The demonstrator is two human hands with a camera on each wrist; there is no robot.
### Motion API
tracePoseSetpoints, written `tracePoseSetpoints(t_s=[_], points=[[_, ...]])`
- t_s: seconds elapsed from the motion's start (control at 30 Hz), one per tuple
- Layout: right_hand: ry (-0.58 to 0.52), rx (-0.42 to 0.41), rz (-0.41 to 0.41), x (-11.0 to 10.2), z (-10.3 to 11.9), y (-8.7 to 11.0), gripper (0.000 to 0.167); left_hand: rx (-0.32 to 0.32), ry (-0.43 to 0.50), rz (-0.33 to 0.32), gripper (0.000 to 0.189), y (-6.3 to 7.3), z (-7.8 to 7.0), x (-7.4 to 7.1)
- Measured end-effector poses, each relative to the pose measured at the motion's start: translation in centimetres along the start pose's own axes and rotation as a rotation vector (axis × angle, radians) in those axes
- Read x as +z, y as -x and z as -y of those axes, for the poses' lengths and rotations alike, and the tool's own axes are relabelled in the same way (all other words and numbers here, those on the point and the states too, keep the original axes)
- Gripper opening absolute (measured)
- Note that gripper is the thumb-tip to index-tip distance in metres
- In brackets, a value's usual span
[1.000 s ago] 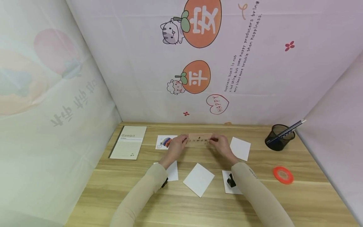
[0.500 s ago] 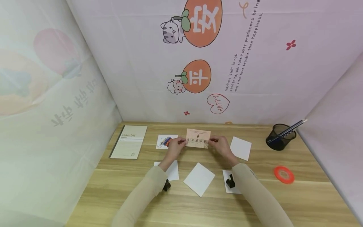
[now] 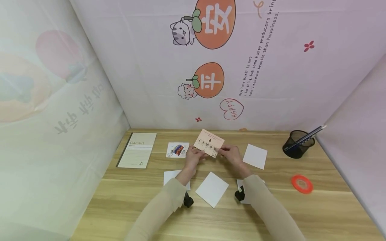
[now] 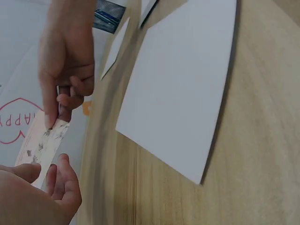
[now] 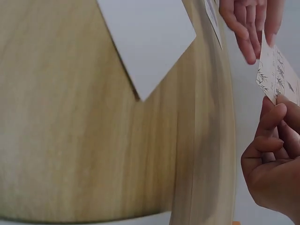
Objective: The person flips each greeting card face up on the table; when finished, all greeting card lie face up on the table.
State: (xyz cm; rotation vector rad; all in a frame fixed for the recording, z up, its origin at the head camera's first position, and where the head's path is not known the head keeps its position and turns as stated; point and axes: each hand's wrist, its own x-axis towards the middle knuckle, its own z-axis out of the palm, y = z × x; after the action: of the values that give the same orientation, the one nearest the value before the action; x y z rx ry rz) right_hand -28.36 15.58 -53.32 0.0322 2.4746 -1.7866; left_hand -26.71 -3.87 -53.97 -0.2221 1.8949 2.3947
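Note:
Above the back of the table, a pinkish-beige card (image 3: pixel 210 142) printed with dark characters is held tilted, its lower corner toward me. My left hand (image 3: pixel 193 159) pinches it by the lower left edge, the thumb lying on the printed face in the left wrist view. At the lower right edge my right hand (image 3: pixel 234 156) grips it between thumb and fingers; the right wrist view shows these fingers (image 5: pixel 272 117) curled behind the card. A white card with a colourful drawing (image 3: pixel 178 149) lies just left of my left hand.
White square cards lie around the hands: one (image 3: pixel 212 189) in front, one (image 3: pixel 255 156) at right, others partly under the sleeves. A Gambit notebook (image 3: pixel 137 150) is at left. On the right are a black mesh pen cup (image 3: pixel 294 147) and an orange-red ring (image 3: pixel 302 184).
The card, first seen nearly edge-on and low, has come up to face me and then turned clockwise. My left hand has shifted right to its lower edge, uncovering the drawing.

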Motion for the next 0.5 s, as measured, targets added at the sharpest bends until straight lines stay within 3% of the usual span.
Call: tracePoseSetpoints(t_s=[0.17, 0.3, 0.5], points=[[0.009, 0.001, 0.031, 0.1, 0.4, 0.3, 0.032, 0.031, -0.042, -0.018, 0.051, -0.2, -0.1, 0.1], [0.068, -0.015, 0.104, -0.2, 0.2, 0.7, 0.042, 0.039, -0.082, -0.005, 0.053, -0.5, -0.7, -0.2], [0.035, -0.008, 0.186, -1.0, -0.2, 1.0, 0.053, 0.004, -0.172, 0.082, 0.045, -1.0, -2.1, -1.0]])
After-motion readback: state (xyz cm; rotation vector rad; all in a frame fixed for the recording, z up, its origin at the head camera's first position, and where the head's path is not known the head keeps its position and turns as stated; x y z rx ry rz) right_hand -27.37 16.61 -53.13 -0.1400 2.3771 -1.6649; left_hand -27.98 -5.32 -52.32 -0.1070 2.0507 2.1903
